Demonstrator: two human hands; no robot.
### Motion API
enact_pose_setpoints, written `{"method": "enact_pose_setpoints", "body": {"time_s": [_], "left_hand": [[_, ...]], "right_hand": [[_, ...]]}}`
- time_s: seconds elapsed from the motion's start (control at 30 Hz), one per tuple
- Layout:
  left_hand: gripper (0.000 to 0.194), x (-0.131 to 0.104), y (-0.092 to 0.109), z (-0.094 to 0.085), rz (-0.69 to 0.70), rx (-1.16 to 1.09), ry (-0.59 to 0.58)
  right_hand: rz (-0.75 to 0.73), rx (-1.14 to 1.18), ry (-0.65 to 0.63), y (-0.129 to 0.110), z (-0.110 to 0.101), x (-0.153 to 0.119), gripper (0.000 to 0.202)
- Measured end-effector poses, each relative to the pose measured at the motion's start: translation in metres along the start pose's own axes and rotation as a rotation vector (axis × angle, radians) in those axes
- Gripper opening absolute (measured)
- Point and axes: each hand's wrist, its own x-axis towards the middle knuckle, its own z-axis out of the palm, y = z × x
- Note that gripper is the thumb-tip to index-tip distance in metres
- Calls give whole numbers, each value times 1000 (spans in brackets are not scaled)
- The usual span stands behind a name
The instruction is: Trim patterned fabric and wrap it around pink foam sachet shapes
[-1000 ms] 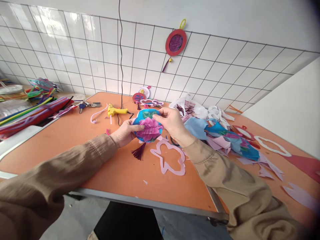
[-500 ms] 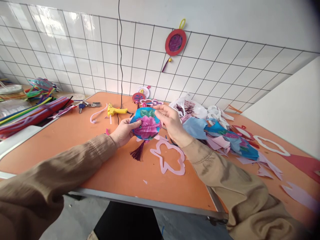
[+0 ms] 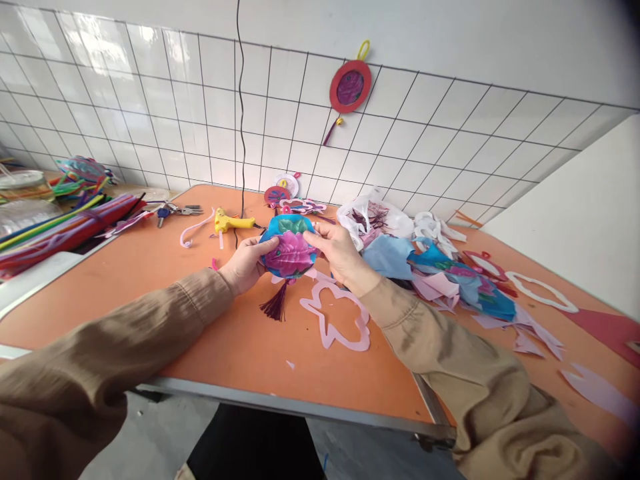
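Note:
Between my two hands is a tasselled ornament (image 3: 290, 252), faced with blue fabric that bears a pink flower and green leaves. My left hand (image 3: 246, 264) grips its left edge, thumb on the front. My right hand (image 3: 340, 252) pinches its right edge, thumb on the fabric and fingers behind. From its lower edge a dark purple tassel (image 3: 274, 304) hangs over the orange table (image 3: 225, 350). Below my right hand lies a pink flower-shaped paper frame (image 3: 367, 337). What is behind the ornament is hidden.
A yellow glue gun (image 3: 235, 221) lies behind my left hand, near pliers (image 3: 187, 209). Pipe cleaners (image 3: 75, 230) are heaped at far left. Fabric scraps (image 3: 390, 256) and a white plastic bag (image 3: 393, 217) lie to the right. A red round ornament (image 3: 351, 87) hangs on the tiled wall.
My right hand has slid slightly down along the ornament's right edge, its thumb lower on the fabric. My left hand keeps its grip.

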Motion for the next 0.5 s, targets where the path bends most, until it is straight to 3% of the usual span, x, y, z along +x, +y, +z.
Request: {"method": "enact_pose_setpoints", "body": {"time_s": [0.5], "left_hand": [[28, 1, 0, 0, 20, 13, 22]], "right_hand": [[-12, -75, -2, 1, 1, -2, 51]]}}
